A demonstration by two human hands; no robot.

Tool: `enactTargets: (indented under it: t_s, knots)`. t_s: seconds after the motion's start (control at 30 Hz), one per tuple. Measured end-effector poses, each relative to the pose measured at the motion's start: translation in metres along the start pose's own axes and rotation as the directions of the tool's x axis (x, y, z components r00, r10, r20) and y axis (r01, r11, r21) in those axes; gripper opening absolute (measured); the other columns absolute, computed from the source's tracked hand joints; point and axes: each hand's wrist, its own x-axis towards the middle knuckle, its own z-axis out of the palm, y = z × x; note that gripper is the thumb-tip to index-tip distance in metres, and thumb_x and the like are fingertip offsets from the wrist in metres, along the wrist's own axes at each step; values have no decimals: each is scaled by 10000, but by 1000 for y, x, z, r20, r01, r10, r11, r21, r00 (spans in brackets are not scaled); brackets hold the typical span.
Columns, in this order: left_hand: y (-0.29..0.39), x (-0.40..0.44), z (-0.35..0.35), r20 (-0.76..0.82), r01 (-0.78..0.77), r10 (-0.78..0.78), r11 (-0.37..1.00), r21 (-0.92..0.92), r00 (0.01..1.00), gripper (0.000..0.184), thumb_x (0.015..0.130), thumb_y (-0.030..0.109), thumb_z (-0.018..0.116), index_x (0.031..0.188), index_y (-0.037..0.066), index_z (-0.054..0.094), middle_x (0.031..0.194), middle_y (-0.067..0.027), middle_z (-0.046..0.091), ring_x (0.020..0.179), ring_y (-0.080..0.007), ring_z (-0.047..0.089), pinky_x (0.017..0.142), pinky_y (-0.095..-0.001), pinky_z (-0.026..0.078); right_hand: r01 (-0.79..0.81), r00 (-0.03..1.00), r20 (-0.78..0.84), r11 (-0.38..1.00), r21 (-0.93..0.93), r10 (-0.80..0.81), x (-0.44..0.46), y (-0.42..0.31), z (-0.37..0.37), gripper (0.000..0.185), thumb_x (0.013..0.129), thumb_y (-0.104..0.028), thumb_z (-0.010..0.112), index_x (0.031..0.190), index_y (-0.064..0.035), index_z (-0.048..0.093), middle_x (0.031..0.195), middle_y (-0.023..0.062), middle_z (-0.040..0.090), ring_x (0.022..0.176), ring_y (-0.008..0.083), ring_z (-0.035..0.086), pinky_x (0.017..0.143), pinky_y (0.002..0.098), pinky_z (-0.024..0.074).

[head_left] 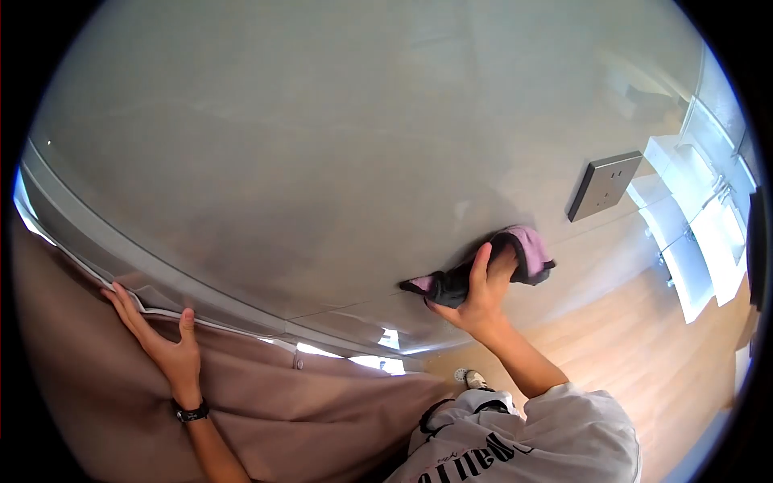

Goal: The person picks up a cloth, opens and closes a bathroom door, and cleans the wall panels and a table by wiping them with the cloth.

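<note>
My right hand (481, 302) grips a pink and dark grey cloth (529, 245) and holds it against the glossy grey wall (322, 161). The cloth is bunched under the palm, with ends sticking out on both sides. Farther left, my left hand (167, 348) lies on the upper edge of a brown curtain (306, 410), beside the wall's metal edge strip. Its fingers are stretched out and the thumb stands apart, with nothing held. A dark watch (191, 414) circles that wrist.
A grey wall socket (605, 186) juts from the wall to the right of the cloth. White basins with taps (717, 233) stand at the far right over a light wooden floor (580, 346). Bright gaps show between curtain and wall.
</note>
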Motion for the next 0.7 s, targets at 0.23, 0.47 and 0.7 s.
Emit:
enactTargets:
  t_s: [0.23,0.47,0.7]
  knots:
    - [0,0,1,-3,-13,13,1000,9,1000,883,802,144,708,1501,-2,188,1571,-214,148,1462,-366,109,1170,-449,124,203,964,-161,977,-64,-210,121,7,-43,872,713,-92,682,1432,134,243,1426,436,249,1351,563,252,1093,577,197]
    - [0,0,1,-23,-5,5,1000,8,1000,867,824,197,703,1498,-6,197,1568,-217,154,1457,-374,124,1169,-449,131,91,992,-95,994,64,-84,34,21,-19,752,774,-58,635,1405,158,287,1417,437,266,1349,576,240,1121,523,195]
    - [-1,3,-2,2,-49,49,998,31,999,918,785,203,746,1494,-13,204,1553,-262,152,1450,-397,129,1164,-438,140,27,979,-203,998,50,-17,96,-15,-27,667,746,-32,656,1375,47,447,1454,343,324,1382,506,261,1059,595,239]
